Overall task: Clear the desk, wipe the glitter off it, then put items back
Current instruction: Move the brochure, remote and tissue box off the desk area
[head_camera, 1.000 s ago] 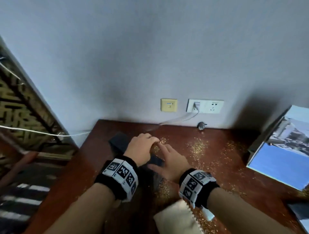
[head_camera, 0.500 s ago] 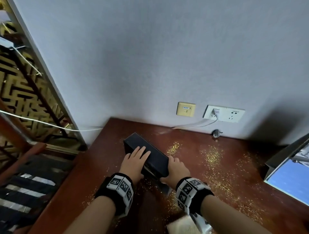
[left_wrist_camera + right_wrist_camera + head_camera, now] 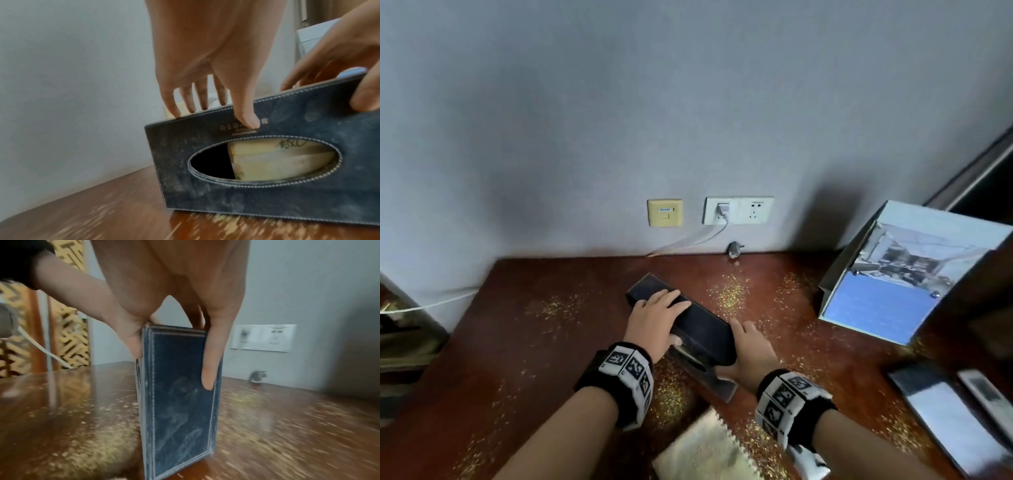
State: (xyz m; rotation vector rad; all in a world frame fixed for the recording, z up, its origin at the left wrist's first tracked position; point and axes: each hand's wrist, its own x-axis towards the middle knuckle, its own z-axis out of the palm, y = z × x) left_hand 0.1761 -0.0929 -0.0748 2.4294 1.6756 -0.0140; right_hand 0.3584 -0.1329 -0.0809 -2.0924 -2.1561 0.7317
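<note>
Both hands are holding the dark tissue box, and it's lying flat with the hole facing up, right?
Not quite. Both hands, left hand and right hand, do hold the tissue box, but it stands on its long side, its oval hole facing sideways toward the person. The left wrist view shows this.

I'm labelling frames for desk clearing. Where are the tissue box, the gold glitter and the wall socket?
tissue box (image 3: 287,191): left wrist view, front face below the oval opening.
gold glitter (image 3: 729,296): head view, dense patch behind the box.
wall socket (image 3: 755,209): head view, empty right outlet.

Dim, soft light; broad shadows on wall (image 3: 688,102); wide-angle bending at edges; desk (image 3: 287,426) streaked with motion blur in both wrist views.
</note>
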